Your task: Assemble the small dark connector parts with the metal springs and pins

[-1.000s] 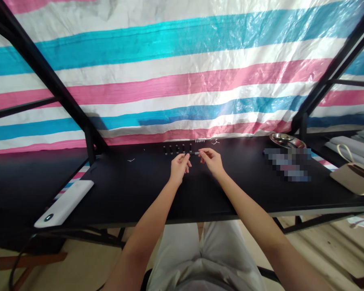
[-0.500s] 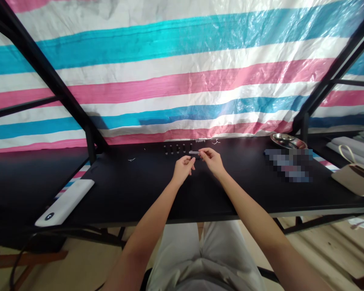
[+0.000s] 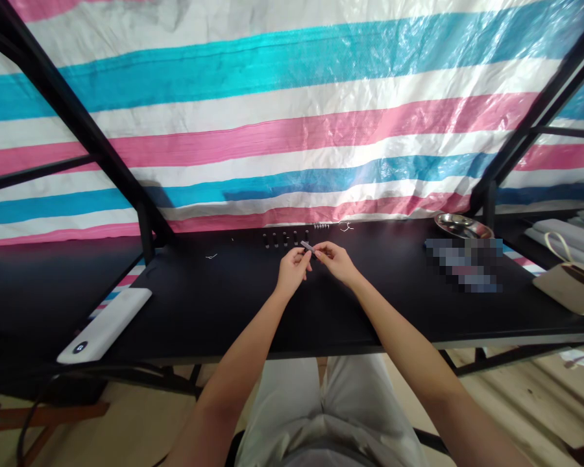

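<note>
A small grey strip-like piece [image 3: 307,246] sits tilted between my two hands, over the middle of the black table. My left hand [image 3: 292,271] is closed, with thumb and fingertips pinched at the strip's near side. From the other side my right hand [image 3: 338,263] pinches the strip's right end between thumb and fingers. Part of the strip is covered by fingertips, and whether a second piece is in the left hand is hidden. Just beyond the hands stands a row of several small dark pieces [image 3: 285,239], with a line of tiny silvery pieces [image 3: 321,226] to their right.
White thread-like scraps [image 3: 345,226] lie at the table's back edge, another scrap [image 3: 211,256] farther left. A white power-bank-like box [image 3: 108,324] rests at left. At right are a shiny metal dish [image 3: 481,231], a blurred patch and a beige pouch [image 3: 564,288]. Striped sheeting [image 3: 292,136] hangs behind.
The grey strip has turned from level to slanted and moved slightly left, against my left fingers. My right hand has shifted a little left and down with it.
</note>
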`<state>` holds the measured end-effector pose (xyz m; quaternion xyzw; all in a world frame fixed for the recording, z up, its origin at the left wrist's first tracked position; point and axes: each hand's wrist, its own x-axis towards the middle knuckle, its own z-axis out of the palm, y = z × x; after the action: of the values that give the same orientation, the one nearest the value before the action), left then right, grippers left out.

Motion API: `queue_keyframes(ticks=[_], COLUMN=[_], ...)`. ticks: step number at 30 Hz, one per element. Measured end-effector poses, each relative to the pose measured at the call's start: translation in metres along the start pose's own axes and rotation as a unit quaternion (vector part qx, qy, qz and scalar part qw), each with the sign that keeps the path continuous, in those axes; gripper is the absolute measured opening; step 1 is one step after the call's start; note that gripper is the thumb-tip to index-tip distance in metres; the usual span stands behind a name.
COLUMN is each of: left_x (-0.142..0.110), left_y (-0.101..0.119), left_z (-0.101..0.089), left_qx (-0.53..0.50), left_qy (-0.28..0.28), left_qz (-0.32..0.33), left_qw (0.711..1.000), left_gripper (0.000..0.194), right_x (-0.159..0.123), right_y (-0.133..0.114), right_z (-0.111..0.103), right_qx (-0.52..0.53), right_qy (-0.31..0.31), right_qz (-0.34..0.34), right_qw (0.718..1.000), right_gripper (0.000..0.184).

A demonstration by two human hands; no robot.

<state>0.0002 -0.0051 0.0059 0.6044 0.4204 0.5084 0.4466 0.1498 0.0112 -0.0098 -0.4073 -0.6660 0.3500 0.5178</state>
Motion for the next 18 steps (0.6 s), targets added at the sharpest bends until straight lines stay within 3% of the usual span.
queue_keyframes(ticks=[7, 18], left_x=[0.003, 0.001], left_y=[-0.006, -0.015], left_z=[-0.001, -0.003], left_qx=[0.018, 0.145], left_qy=[0.001, -0.034], left_qz=[0.007, 0.028], left_qw=[1.000, 0.988], left_gripper=[0.035, 0.033], right_x=[-0.004, -0.008], right_y=[-0.011, -0.009], right_z=[0.002, 0.002], right_qx=[-0.092, -0.109], right_qy=[-0.007, -0.038], right_qz=[-0.043, -0.038], right_qw=[0.995, 0.993], right_gripper=[0.020, 0.017])
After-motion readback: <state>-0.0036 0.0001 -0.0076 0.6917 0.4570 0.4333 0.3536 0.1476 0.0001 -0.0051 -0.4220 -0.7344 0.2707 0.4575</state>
